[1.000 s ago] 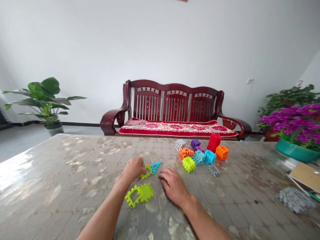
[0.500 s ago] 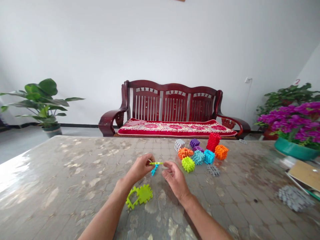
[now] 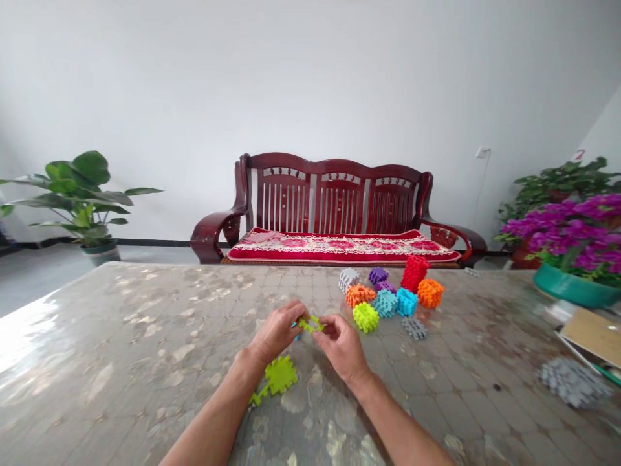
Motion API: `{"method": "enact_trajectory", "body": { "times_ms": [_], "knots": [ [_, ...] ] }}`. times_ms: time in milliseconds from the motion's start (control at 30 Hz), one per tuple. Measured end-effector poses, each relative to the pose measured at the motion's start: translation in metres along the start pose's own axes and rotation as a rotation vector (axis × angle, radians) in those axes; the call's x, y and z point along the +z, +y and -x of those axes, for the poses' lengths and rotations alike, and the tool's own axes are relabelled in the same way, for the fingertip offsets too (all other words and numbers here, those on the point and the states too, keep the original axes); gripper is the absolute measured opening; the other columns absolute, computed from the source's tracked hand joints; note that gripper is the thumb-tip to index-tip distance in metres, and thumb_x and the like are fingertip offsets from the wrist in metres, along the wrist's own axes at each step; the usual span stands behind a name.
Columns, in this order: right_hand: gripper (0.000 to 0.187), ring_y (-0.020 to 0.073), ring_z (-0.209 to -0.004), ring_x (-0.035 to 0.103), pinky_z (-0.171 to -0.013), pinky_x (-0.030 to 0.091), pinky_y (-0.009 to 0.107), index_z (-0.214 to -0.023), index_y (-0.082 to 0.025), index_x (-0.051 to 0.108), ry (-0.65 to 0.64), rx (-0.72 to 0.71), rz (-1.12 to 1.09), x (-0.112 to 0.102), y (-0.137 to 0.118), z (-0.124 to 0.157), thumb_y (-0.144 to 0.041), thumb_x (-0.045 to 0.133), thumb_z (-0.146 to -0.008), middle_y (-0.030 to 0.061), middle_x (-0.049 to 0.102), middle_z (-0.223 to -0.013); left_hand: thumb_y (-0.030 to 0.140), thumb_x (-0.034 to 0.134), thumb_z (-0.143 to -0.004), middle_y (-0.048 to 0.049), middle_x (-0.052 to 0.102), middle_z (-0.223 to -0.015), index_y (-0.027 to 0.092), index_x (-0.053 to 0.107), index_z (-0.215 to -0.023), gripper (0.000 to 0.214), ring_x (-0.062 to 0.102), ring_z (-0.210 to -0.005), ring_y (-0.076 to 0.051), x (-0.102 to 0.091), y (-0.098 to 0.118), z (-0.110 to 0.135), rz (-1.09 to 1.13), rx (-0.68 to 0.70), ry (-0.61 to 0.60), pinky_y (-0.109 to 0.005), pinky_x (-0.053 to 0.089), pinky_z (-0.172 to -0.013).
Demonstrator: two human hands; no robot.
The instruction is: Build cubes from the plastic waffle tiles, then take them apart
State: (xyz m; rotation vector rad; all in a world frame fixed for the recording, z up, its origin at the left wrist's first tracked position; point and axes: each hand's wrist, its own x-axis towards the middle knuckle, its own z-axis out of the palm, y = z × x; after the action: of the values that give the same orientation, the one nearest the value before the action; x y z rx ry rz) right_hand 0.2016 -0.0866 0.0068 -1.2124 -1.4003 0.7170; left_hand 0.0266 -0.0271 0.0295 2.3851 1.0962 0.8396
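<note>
My left hand (image 3: 280, 330) is closed on the left side of a lime-green interlocking tile (image 3: 305, 325) with notched edges and an opening in its middle. Against that hand shows a bit of blue tile (image 3: 297, 330), mostly covered by the fingers; whether it is joined to the green one I cannot tell. The fingertips of my right hand (image 3: 343, 348) pinch the green tile's right end. On the table just below my left wrist lie joined lime-green tiles (image 3: 281, 375), one solid and one partly hidden behind the forearm.
Beyond my right hand stands a cluster of stacked tiles: lime-green (image 3: 365, 318), orange (image 3: 429, 293), red (image 3: 414, 274), blue, purple and grey. More grey tiles (image 3: 572, 383) lie at the right, near a box (image 3: 594, 336) and a teal flower pot (image 3: 572, 286).
My right hand has closed on the green tile's right end. The tile has tilted, so its opening shows. My left forearm now covers more of the joined green tiles.
</note>
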Motion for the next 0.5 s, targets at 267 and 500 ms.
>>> {"method": "enact_trajectory", "body": {
  "times_ms": [267, 500],
  "knots": [
    [0.034, 0.0248, -0.093, 0.059, -0.085, 0.043, 0.038, -0.106, -0.019, 0.064, 0.373, -0.354, 0.692, -0.052, -0.005, -0.003, -0.041, 0.065, -0.08, 0.0101, 0.069, -0.099, 0.016, 0.047, -0.079, -0.0038, 0.065, -0.111, 0.023, 0.055, -0.118, 0.041, 0.064, -0.073, -0.012, -0.034, -0.059, 0.017, -0.184, -0.428, 0.33, -0.024, 0.048, -0.076],
    [0.042, 0.027, -0.093, 0.056, -0.085, 0.037, 0.039, -0.115, -0.017, 0.061, 0.468, -0.28, 0.951, -0.087, 0.011, -0.012, -0.043, 0.06, -0.081, 0.0104, 0.069, -0.1, 0.022, 0.051, -0.081, -0.0049, 0.069, -0.111, 0.024, 0.059, -0.112, 0.032, 0.069, -0.082, -0.015, -0.043, -0.084, 0.031, -0.223, -0.679, 0.37, -0.025, 0.049, -0.078]
  ]
}}
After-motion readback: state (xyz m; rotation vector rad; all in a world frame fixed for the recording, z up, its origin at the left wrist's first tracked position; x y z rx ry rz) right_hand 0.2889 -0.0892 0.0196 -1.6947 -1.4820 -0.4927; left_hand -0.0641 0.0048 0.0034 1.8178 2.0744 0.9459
